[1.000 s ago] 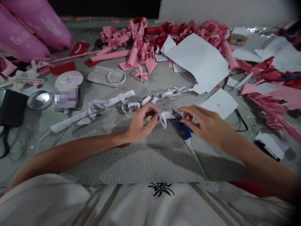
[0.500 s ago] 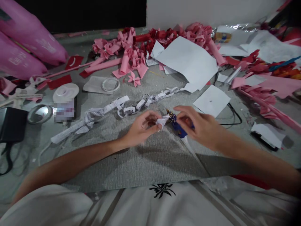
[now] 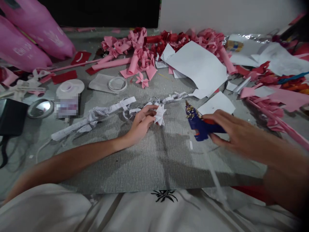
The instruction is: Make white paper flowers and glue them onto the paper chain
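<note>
Between the fingertips of my left hand [image 3: 142,124] is a white paper flower [image 3: 160,115] with pointed petals, facing right. My right hand [image 3: 229,132] is wrapped round a dark blue hot glue gun [image 3: 199,124], whose nozzle tilts up and to the left, apart from the flower. Dried glue strings cling to the nozzle end. A pale cord hangs below the gun toward the table's front edge. Just behind my left hand lies a chain of curled white paper strips [image 3: 173,97]. A rolled white paper stick [image 3: 72,129] stretches off to the left.
Pink and red paper flowers [image 3: 145,62] are heaped along the back, with white sheets [image 3: 196,66] beside them. Tape rolls [image 3: 117,84] and a black box [image 3: 13,116] lie left. Pink bottles [image 3: 41,30] fill the upper left; pink paper pieces [image 3: 272,119] lie right.
The glue gun has moved right, away from the paper flower, and its nozzle now shows fully. My left hand has shifted slightly left and turned the flower so its petals show.
</note>
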Available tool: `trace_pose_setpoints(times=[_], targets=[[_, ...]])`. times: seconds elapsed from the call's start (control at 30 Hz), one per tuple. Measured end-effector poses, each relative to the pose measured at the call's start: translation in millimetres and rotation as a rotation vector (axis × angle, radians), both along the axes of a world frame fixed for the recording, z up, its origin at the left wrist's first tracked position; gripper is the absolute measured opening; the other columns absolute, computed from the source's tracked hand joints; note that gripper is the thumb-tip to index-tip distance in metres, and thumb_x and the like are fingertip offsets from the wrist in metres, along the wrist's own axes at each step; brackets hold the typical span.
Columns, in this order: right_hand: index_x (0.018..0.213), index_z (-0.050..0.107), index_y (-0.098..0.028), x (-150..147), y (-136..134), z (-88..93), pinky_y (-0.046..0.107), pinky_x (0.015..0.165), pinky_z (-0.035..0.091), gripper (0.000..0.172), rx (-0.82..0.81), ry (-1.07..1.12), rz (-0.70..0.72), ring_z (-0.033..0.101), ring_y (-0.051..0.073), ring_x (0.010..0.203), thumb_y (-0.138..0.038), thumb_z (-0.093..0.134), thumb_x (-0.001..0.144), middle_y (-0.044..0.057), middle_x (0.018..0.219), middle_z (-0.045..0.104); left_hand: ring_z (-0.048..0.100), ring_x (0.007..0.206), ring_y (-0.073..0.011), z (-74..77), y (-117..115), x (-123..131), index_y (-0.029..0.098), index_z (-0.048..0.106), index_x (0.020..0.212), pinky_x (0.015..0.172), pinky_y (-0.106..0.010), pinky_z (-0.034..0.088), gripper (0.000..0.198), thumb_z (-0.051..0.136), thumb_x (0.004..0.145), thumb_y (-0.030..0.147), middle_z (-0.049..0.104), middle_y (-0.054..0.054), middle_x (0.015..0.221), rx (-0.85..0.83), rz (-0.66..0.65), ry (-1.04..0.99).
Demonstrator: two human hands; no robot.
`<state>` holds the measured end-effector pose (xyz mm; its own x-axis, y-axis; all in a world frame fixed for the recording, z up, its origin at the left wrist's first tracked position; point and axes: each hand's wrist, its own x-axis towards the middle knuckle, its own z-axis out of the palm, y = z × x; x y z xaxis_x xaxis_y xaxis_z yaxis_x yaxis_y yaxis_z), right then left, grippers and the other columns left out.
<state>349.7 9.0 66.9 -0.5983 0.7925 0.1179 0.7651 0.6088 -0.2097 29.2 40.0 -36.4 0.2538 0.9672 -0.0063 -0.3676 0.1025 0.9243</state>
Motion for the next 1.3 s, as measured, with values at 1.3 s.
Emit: trace_pose_setpoints(times=[1.3], targets=[[0.100, 0.064, -0.020, -101.6, 31.6, -28.9, 0.035, 0.070, 0.052, 0.006, 0.046, 0.213, 0.116, 0.066, 0.021, 0.083, -0.024, 0.069, 0.099, 0.008, 0.100, 0.065, 0.066, 0.085, -0.0184, 7.6, -15.2, 1.2, 0.019, 0.079, 0.114, 0.075, -0.030, 0.056, 0.057, 0.100, 0.065, 0.040, 0.076, -0.008, 0.101, 0.277, -0.012, 0.320]])
